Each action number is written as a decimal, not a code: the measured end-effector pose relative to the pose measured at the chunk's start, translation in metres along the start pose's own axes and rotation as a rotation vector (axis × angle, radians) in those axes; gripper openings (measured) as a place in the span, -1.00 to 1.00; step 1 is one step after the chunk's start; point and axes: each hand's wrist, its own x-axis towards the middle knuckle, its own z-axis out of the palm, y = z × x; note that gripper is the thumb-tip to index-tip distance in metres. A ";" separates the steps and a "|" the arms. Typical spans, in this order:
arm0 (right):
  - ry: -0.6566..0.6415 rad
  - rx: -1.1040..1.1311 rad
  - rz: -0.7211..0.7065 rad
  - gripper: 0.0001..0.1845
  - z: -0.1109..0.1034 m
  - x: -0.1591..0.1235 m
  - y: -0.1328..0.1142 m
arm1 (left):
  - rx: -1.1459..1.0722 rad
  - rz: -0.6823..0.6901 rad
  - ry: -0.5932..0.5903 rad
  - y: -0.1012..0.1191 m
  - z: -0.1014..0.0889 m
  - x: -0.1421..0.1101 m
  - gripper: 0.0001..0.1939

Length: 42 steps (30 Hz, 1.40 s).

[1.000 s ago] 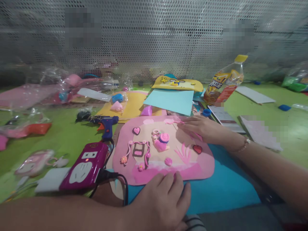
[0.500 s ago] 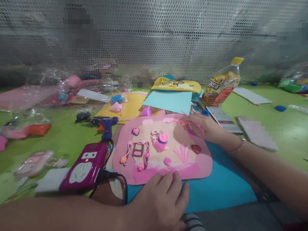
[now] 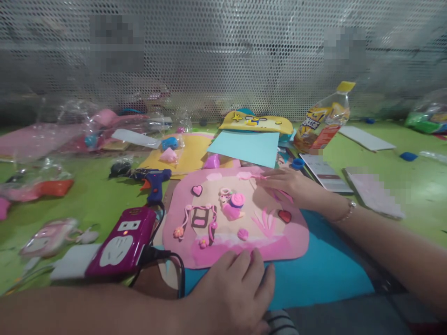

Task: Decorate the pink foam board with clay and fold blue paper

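A pink-bordered craft board (image 3: 174, 190) with a beige middle lies before me. It carries a pink snail figure (image 3: 234, 205), a pink heart (image 3: 197, 190), a red heart (image 3: 284, 216), small flowers on cords and a pink plant shape (image 3: 266, 223). My left hand (image 3: 232, 288) rests with its fingers spread at the board's lower edge, holding nothing. At the upper right corner, my right hand (image 3: 288, 185) lies fairly flat, fingers stretched over a pink leafy piece (image 3: 282, 195). Its fingertips hide part of that piece. Teal sheet (image 3: 331, 265) shows under the board.
Left of the board are a blue glue gun (image 3: 156, 182) and a magenta power strip (image 3: 127, 242) with black cables. Behind stand a yellow pouch (image 3: 258, 124) and a tilted bottle (image 3: 323, 121). A phone (image 3: 326, 172) and a blue cap (image 3: 298, 163) lie at right.
My right hand has lowered and flattened over the pink leafy piece; its fingers were raised around the strips before. My left hand has stayed in place.
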 end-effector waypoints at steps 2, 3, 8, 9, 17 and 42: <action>-0.010 -0.012 -0.025 -0.61 0.000 0.001 0.000 | -0.002 -0.001 0.000 0.001 0.000 0.000 -0.45; -0.012 -0.014 -0.032 -0.61 0.000 0.002 -0.001 | 0.000 -0.001 0.000 0.001 -0.001 0.000 -0.45; 0.021 0.019 -0.008 -0.63 -0.001 0.001 -0.001 | -0.001 0.008 -0.040 -0.001 -0.003 0.000 -0.44; 0.033 0.031 0.004 -0.63 -0.001 0.001 -0.001 | -0.005 0.009 -0.049 -0.002 -0.003 0.000 -0.43; 0.038 0.024 -0.018 -0.63 0.003 -0.002 0.003 | 0.002 0.001 -0.014 -0.001 0.000 0.000 -0.44; -0.016 0.030 -0.007 -0.63 -0.003 0.001 -0.001 | -0.007 0.000 -0.002 0.000 0.000 -0.001 -0.45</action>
